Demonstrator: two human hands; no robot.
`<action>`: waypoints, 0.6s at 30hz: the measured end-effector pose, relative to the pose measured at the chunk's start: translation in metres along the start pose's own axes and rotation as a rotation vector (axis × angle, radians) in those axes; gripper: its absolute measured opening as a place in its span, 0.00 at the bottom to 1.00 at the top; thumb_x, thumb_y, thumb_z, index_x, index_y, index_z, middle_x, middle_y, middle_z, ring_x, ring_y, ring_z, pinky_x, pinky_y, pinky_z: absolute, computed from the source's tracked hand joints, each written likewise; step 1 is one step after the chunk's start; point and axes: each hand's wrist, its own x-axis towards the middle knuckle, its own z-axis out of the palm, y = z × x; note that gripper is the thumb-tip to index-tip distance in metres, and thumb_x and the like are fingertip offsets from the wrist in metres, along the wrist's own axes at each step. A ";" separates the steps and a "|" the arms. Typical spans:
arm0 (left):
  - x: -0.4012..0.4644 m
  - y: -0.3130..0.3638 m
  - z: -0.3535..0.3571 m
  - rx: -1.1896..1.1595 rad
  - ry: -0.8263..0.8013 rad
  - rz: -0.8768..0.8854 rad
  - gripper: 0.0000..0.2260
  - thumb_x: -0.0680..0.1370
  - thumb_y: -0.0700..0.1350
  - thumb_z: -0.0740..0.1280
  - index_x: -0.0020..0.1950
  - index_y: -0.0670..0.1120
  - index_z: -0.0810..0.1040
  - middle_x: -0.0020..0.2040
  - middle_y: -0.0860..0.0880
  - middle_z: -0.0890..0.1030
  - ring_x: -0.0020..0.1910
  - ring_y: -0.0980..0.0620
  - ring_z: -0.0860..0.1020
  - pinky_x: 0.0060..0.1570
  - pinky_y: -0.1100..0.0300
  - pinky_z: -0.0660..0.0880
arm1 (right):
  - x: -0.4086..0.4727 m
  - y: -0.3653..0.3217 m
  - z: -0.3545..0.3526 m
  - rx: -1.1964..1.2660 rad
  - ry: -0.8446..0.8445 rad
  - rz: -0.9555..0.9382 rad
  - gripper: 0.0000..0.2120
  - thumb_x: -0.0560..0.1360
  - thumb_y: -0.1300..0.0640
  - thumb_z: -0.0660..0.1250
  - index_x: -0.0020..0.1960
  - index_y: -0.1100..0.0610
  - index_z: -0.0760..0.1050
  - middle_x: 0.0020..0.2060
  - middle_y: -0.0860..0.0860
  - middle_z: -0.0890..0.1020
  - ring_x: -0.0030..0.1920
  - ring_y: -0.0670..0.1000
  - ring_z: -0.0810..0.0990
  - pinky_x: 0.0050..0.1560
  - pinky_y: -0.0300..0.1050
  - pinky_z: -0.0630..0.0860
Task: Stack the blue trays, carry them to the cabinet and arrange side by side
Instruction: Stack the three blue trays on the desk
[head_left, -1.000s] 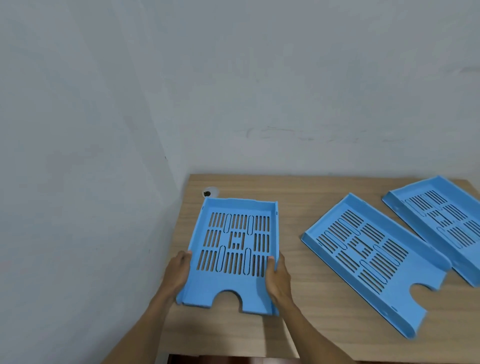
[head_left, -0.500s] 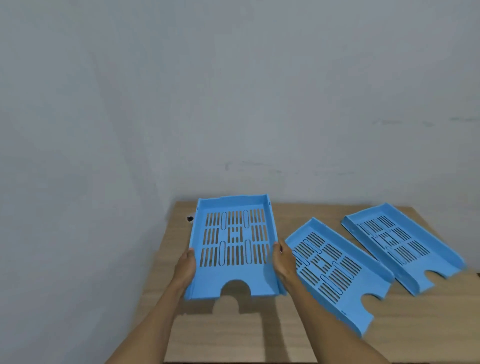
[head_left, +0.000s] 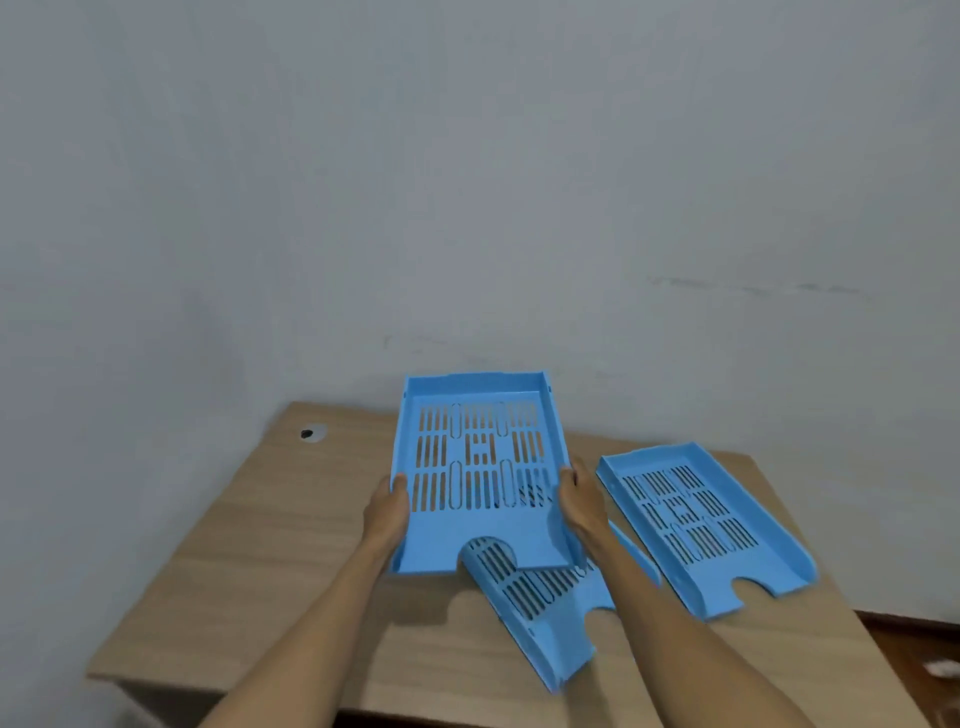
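Observation:
Three blue slotted trays are in view. I hold the first tray (head_left: 480, 467) in the air by its two long sides, my left hand (head_left: 388, 512) on its left edge and my right hand (head_left: 579, 501) on its right edge. It hovers over the second tray (head_left: 540, 608), which lies at an angle on the wooden table (head_left: 270, 551) and is partly hidden beneath it. The third tray (head_left: 698, 525) lies on the table to the right, apart from the others.
A small round cable hole (head_left: 310, 433) sits near the table's far left corner. Grey walls close the table in at the back and left. Dark floor (head_left: 914, 654) shows past the table's right edge.
I have lifted the first tray off the left of the table and carried it rightward, over the middle tray. The camera has pulled back and shifted, so the table looks smaller.

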 end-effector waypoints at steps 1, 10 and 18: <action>-0.011 -0.004 0.017 0.015 0.018 -0.019 0.19 0.83 0.52 0.54 0.65 0.43 0.75 0.61 0.41 0.81 0.57 0.40 0.80 0.59 0.48 0.75 | 0.001 0.012 -0.014 -0.004 -0.027 0.005 0.25 0.83 0.49 0.48 0.77 0.55 0.59 0.71 0.57 0.70 0.62 0.57 0.74 0.60 0.52 0.69; -0.088 -0.060 0.136 -0.014 0.119 -0.154 0.15 0.82 0.49 0.58 0.65 0.43 0.73 0.55 0.42 0.81 0.47 0.44 0.78 0.49 0.53 0.74 | 0.026 0.105 -0.093 -0.137 -0.214 -0.041 0.26 0.82 0.47 0.49 0.79 0.46 0.54 0.52 0.50 0.77 0.42 0.44 0.73 0.47 0.46 0.69; -0.112 -0.083 0.193 -0.005 0.257 -0.197 0.14 0.83 0.43 0.53 0.63 0.44 0.73 0.49 0.44 0.80 0.45 0.43 0.79 0.46 0.52 0.74 | 0.044 0.138 -0.110 -0.293 -0.309 -0.066 0.23 0.85 0.50 0.48 0.79 0.51 0.54 0.68 0.64 0.73 0.66 0.64 0.73 0.65 0.57 0.69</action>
